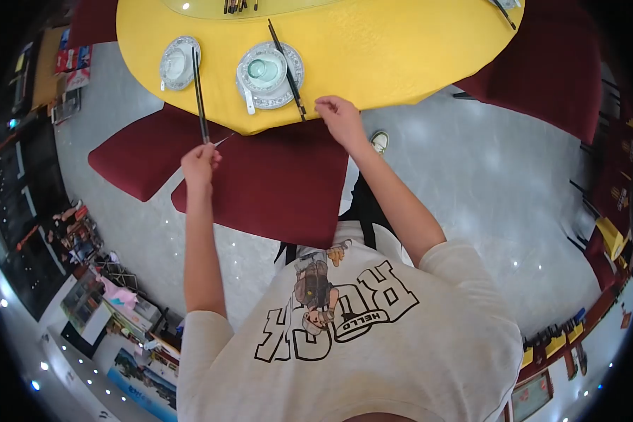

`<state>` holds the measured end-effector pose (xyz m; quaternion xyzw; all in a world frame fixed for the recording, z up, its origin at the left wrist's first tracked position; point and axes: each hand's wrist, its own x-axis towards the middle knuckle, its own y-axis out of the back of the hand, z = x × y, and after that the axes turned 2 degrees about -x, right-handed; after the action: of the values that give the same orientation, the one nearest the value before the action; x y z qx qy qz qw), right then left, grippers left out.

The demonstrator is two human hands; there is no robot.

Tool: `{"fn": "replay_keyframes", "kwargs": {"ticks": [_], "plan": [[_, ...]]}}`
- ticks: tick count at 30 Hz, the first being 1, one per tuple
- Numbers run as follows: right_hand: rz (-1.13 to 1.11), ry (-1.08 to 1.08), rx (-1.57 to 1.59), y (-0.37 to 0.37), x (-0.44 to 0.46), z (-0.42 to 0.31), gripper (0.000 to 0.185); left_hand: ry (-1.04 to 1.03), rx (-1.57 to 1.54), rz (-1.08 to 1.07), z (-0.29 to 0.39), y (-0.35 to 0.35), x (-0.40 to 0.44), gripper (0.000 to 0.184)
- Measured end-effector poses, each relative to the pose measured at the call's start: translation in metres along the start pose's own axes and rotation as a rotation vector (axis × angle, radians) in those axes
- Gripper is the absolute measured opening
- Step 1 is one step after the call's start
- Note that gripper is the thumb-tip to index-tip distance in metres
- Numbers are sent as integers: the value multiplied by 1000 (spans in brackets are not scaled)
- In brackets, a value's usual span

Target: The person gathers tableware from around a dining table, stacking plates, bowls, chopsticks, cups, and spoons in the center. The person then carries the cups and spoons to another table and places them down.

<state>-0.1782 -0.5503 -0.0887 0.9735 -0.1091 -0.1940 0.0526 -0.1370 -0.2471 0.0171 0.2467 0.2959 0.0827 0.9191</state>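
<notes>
My left hand [200, 166] is closed on the lower ends of a pair of dark chopsticks [200, 98], whose upper ends reach beside the left place setting. My right hand [340, 121] is at the edge of the yellow tablecloth [373, 56], fingers bent together; whether anything is between them is too small to tell. Just left of it, a second pair of dark chopsticks [288, 74] lies slanted across the right side of a patterned plate [297, 62]. That plate bears a bowl with a green cup [257, 68] and a white spoon [250, 102]. A smaller plate setting [178, 63] stands left.
Dark red chairs [267, 186] stand against the near table edge, another [137, 151] at the left and one [541, 84] at the right. More chopsticks [236, 7] lie at the far side, on the raised turntable [288, 5]. Grey floor [457, 169] shows at the right.
</notes>
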Motion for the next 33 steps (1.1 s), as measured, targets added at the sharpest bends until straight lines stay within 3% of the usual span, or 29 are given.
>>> {"fn": "replay_keyframes", "kwargs": {"ticks": [4, 7, 9, 15, 23, 28, 30, 31, 33], "plan": [[-326, -120, 264, 18, -18, -17, 24, 46, -210, -46, 14, -69, -80, 14], [-390, -251, 375, 23, -28, -38, 25, 90, -296, -99, 20, -121, -114, 14], [-383, -354, 442, 29, -28, -46, 26, 75, -360, -169, 15, -146, -119, 14], [-282, -336, 351, 51, -24, -31, 21, 59, -430, -336, 9, -202, -128, 15], [-300, -299, 183, 63, -15, -60, 14, 26, -480, -462, 12, -213, -119, 17], [-358, -382, 173, 43, 26, -45, 14, 61, -482, -287, 14, -210, -96, 21], [-366, -421, 193, 37, 45, -40, 15, 57, -480, 34, 5, -219, -80, 21], [-420, -445, 189, 36, 54, -41, 16, 8, -355, 108, -7, -223, -65, 22], [-471, -449, 124, 35, 74, -43, 16, 143, -389, 160, -6, -230, -59, 23]]}}
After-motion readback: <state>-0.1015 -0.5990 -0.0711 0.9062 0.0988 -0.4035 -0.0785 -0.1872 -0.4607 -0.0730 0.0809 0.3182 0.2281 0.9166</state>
